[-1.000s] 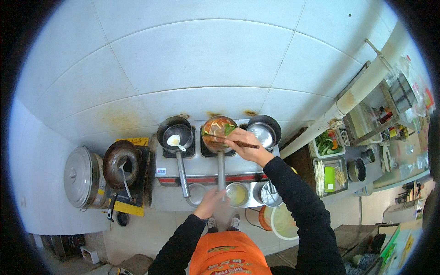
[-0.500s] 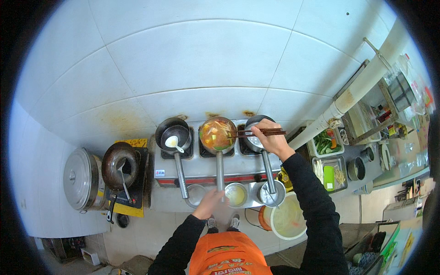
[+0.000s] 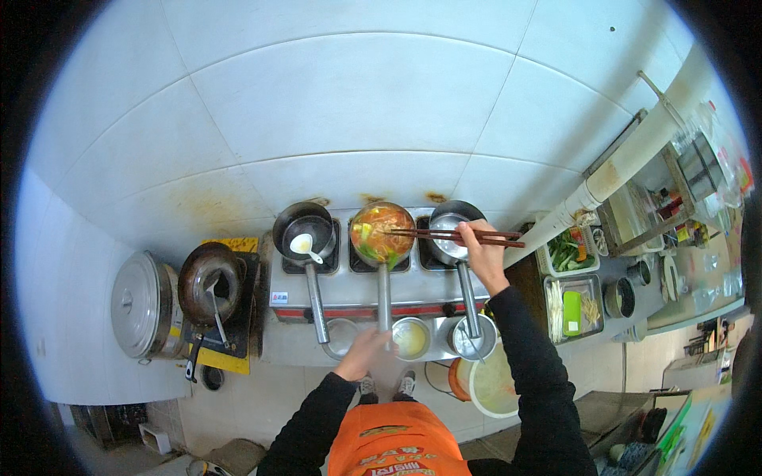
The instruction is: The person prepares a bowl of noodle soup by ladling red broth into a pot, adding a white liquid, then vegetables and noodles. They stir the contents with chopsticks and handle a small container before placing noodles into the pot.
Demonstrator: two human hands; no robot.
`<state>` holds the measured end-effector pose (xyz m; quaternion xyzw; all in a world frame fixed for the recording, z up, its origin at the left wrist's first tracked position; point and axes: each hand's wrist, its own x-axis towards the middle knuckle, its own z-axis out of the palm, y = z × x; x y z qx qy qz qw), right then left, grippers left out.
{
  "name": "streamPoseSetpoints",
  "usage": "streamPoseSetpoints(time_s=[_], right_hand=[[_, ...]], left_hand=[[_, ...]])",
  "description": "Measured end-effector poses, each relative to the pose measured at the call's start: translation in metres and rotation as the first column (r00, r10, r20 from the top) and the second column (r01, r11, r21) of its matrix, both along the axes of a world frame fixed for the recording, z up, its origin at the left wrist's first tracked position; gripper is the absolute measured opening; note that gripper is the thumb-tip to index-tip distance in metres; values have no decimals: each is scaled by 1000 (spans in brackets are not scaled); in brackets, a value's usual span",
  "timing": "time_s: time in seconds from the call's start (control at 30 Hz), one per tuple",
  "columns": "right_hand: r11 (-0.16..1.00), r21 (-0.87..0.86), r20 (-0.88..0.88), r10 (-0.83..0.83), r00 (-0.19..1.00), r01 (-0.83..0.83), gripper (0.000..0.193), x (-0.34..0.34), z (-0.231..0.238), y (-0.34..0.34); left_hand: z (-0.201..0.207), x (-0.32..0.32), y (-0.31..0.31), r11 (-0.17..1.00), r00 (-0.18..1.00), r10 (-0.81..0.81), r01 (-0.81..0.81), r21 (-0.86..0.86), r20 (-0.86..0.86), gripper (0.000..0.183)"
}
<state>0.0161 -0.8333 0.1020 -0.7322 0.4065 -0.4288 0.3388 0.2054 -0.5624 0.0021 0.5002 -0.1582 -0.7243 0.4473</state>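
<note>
**Chopsticks Over the Soup Pan**

The right hand point(image 3: 482, 252) is closed around a pair of brown chopsticks point(image 3: 452, 235). It holds them flat, and their tips reach left over the middle pan point(image 3: 382, 232). That pan is full of orange-red soup with green and yellow bits in it. It sits on the middle burner of the steel stove point(image 3: 349, 289), against the white tiled wall point(image 3: 357, 103).

The left hand point(image 3: 367, 355) is low, at the front edge of the stove. It is wrapped around the end of the middle pan's long handle point(image 3: 383, 297). The hand looks a little blurry.

Both arms wear black sleeves, and the person has an orange apron point(image 3: 394, 450).

Just right of the soup pan is a shiny pan point(image 3: 451, 230) under the right hand. Its long handle points toward the person. Just left of the soup pan is a dark pan point(image 3: 305, 233) with a white ladle point(image 3: 302, 245) in it.

Small round metal bowls point(image 3: 413, 338) sit along the front of the stove. Farther left is a dark wok point(image 3: 209, 279) on a yellow stand, and next to it a big steel pot with a lid point(image 3: 136, 305). On the right, trays point(image 3: 573, 279) hold cut green vegetables. A white bucket point(image 3: 494, 386) stands on the floor by the person's right side.
</note>
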Motion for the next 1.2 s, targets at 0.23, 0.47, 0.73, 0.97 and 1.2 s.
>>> streamPoseSetpoints(time_s=[0.23, 0.47, 0.73, 0.97, 1.2], right_hand=[[967, -191, -118, 150, 982, -170, 22, 1, 44, 14], [996, 56, -99, 70, 993, -65, 25, 7, 34, 2], [979, -154, -94, 116, 989, -130, 20, 14, -6, -5], [986, -133, 5, 102, 995, -100, 19, -28, 17, 11], [978, -210, -12, 16, 1000, -18, 18, -59, 27, 36]], left_hand=[[-4, -9, -12, 993, 991, 116, -116, -2, -65, 25], [2, -12, -16, 996, 996, 92, -91, 23, -6, 28], [0, -15, -19, 986, 986, 163, -161, 47, -38, 24], [-27, -17, -40, 971, 965, 238, -235, -41, 111, 17], [-30, -10, -38, 976, 958, 215, -215, -19, 190, 14]])
